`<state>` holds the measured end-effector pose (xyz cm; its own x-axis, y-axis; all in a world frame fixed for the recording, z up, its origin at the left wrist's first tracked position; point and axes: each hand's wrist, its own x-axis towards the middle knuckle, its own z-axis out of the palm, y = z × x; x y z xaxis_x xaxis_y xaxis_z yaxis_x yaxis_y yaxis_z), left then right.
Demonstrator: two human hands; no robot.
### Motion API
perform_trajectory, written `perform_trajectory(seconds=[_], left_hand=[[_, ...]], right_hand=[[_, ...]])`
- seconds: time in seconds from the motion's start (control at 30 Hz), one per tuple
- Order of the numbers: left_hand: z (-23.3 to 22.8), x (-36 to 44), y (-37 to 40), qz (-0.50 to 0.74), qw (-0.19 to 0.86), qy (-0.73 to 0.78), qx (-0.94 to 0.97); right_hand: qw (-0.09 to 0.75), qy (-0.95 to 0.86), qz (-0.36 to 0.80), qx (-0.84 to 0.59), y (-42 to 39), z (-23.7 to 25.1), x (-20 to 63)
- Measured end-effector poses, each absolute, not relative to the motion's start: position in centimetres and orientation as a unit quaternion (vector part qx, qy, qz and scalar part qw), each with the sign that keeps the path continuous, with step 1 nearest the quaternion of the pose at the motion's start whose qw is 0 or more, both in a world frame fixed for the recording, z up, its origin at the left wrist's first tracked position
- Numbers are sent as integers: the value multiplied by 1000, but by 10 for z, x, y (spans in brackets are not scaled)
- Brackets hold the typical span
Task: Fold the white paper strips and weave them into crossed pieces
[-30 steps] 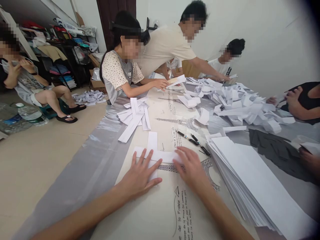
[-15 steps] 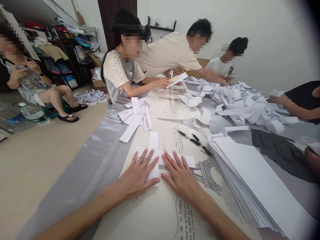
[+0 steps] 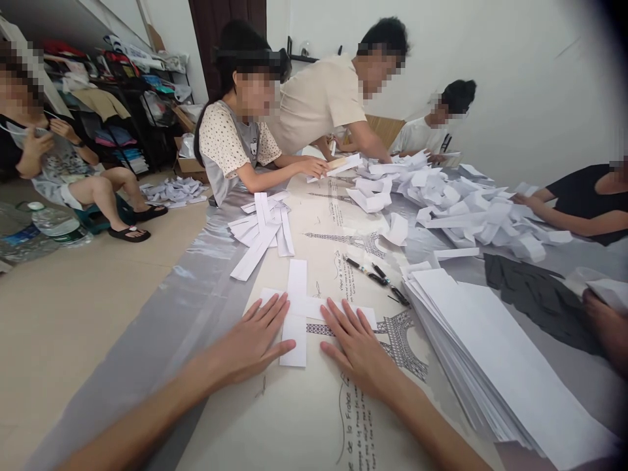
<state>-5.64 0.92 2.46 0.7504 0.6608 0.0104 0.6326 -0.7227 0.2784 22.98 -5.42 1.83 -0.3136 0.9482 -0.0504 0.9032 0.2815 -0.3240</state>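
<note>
Two folded paper strips (image 3: 297, 307) lie crossed on the table (image 3: 299, 418) between your hands | upright strip runs away from you, cross strip side to side | left hand (image 3: 252, 341) flat, fingers spread, gripping nothing | right hand (image 3: 360, 347) flat on cross strip's right arm.

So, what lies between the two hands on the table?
In the head view, the upright strip of the crossed paper strips lies between the left hand and the right hand; both hands rest flat on the cross strip's ends.
</note>
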Motion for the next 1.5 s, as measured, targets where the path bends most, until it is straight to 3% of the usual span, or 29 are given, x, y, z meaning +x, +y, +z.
perform_trajectory(seconds=[0.17, 0.37, 0.7, 1.03, 1.23, 1.33, 1.43, 1.5], left_hand=[[33, -60, 15, 58, 136, 357, 922], [34, -43, 31, 174, 111, 362, 909], [43, -35, 27, 165, 259, 426, 851], [46, -31, 22, 164, 428, 450, 767], [60, -30, 23, 245, 533, 463, 665], [62, -23, 17, 307, 579, 462, 598], [54, -9, 3, 324, 627, 438, 557], [50, 0, -8, 296, 668, 409, 547]], right_hand=[[78, -792, 180, -578, -52, 25, 231], [106, -812, 191, -542, -43, 27, 241], [239, -807, 77, -534, -30, 1, 229], [291, -794, 91, -525, -32, 8, 221], [452, -642, 163, -597, -40, 32, 213], [528, -509, 291, -614, -42, 41, 205], [530, -448, 464, -551, -43, 43, 198], [525, -429, 511, -529, -43, 42, 196]])
